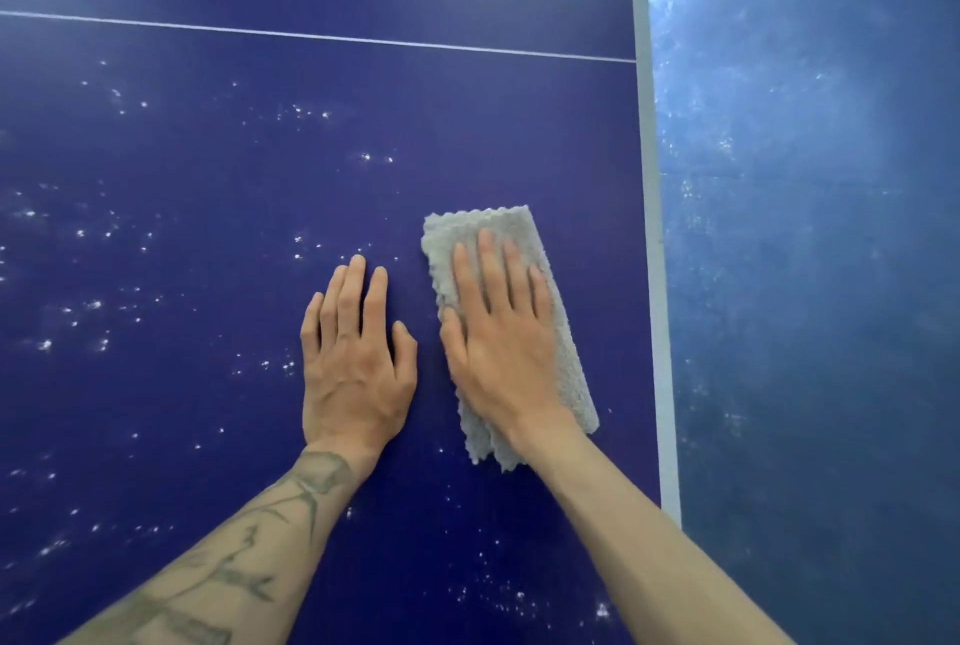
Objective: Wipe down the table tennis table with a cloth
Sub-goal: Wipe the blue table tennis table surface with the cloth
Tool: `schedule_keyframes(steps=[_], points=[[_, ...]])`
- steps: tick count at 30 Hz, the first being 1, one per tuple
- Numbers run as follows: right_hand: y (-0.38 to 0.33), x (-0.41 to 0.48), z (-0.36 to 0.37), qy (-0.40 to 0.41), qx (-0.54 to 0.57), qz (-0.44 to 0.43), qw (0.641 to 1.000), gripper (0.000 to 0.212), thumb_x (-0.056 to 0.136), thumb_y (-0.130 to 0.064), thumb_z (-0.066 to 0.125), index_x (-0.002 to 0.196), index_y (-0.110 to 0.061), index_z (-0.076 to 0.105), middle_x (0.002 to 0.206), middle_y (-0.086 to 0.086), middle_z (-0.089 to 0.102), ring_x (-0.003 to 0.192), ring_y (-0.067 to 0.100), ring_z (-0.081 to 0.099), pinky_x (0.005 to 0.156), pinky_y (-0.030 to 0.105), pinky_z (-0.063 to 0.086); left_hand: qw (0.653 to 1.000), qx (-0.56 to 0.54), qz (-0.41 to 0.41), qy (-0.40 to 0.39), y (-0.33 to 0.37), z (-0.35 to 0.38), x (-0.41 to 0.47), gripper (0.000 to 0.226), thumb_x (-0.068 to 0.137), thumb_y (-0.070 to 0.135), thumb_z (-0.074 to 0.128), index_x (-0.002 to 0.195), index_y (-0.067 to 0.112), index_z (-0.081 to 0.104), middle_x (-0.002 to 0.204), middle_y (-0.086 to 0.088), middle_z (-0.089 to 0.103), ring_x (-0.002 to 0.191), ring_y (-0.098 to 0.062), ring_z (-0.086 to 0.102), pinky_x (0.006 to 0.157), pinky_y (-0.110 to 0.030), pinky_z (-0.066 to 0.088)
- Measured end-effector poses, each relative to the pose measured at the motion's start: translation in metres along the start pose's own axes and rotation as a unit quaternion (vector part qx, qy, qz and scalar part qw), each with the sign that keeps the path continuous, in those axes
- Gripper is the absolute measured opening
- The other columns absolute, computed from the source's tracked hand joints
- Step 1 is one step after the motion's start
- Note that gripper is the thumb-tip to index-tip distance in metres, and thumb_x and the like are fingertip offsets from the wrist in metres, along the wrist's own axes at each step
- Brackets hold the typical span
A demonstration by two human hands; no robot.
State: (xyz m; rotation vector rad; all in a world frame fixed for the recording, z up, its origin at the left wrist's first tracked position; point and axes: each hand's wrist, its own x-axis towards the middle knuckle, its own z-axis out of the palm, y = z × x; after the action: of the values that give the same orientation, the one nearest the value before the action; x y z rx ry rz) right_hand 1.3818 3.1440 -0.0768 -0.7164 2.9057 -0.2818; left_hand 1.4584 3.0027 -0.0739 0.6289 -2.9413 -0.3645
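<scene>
Your forearms point(649, 540) reach in over the table tennis table point(208, 150), right hand point(498, 348) flat on the cloth point(519, 223) near its right edge.
Your right hand lies palm-down, fingers straight and spread, pressing the folded grey cloth rather than clutching it, likely so the whole pad bears down; the cloth sits just inside the white edge band point(649, 176). Your left hand point(353, 358) rests flat and empty on bare blue top beside it, seemingly as a brace. White specks point(93, 304) scatter leftward, so most wiping looks undone.
</scene>
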Motion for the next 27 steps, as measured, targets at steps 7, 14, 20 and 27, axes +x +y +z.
schedule_keyframes(steps=[7, 14, 20, 27], points=[[0.068, -0.014, -0.021, -0.009, 0.004, 0.137, 0.991, 0.067, 0.109, -0.042, 0.023, 0.171, -0.026, 0.003, 0.179, 0.0, -0.004, 0.165, 0.019, -0.007, 0.133, 0.049, 0.003, 1.0, -0.001, 0.0, -0.006, 0.002, -0.005, -0.001, 0.056, 0.105, 0.026, 0.04, 0.158, 0.006, 0.04, 0.168, -0.013, 0.032, 0.157, -0.031, 0.028, 0.13, -0.05, 0.019], [-0.006, -0.05, 0.002, -0.006, 0.008, 0.002, 1.0, 0.066, 0.11, -0.042, 0.026, 0.171, -0.023, 0.009, 0.179, 0.002, 0.002, 0.165, 0.022, -0.002, 0.133, 0.05, 0.008, 0.999, -0.031, 0.009, 0.005, -0.001, -0.005, -0.004, 0.048, 0.109, 0.014, 0.044, 0.155, 0.002, 0.044, 0.168, -0.017, 0.035, 0.157, -0.033, 0.031, 0.13, -0.051, 0.019], [0.063, -0.071, -0.024, -0.026, -0.006, 0.146, 0.989, 0.065, 0.11, -0.042, 0.022, 0.171, -0.027, 0.004, 0.179, -0.002, -0.004, 0.165, 0.018, -0.004, 0.133, 0.049, 0.005, 0.999, -0.039, 0.002, -0.008, -0.017, -0.02, -0.053, 0.052, 0.106, 0.02, 0.039, 0.156, 0.003, 0.044, 0.167, -0.014, 0.035, 0.157, -0.032, 0.032, 0.13, -0.05, 0.02], [-0.034, -0.054, 0.002, -0.02, 0.004, 0.004, 1.0, 0.066, 0.111, -0.042, 0.026, 0.171, -0.022, 0.007, 0.179, 0.003, 0.0, 0.165, 0.022, -0.002, 0.133, 0.047, 0.006, 0.999, 0.016, 0.045, -0.017, -0.036, -0.016, -0.091, 0.054, 0.108, 0.022, 0.038, 0.159, 0.002, 0.04, 0.169, -0.016, 0.033, 0.158, -0.033, 0.03, 0.128, -0.054, 0.024]])
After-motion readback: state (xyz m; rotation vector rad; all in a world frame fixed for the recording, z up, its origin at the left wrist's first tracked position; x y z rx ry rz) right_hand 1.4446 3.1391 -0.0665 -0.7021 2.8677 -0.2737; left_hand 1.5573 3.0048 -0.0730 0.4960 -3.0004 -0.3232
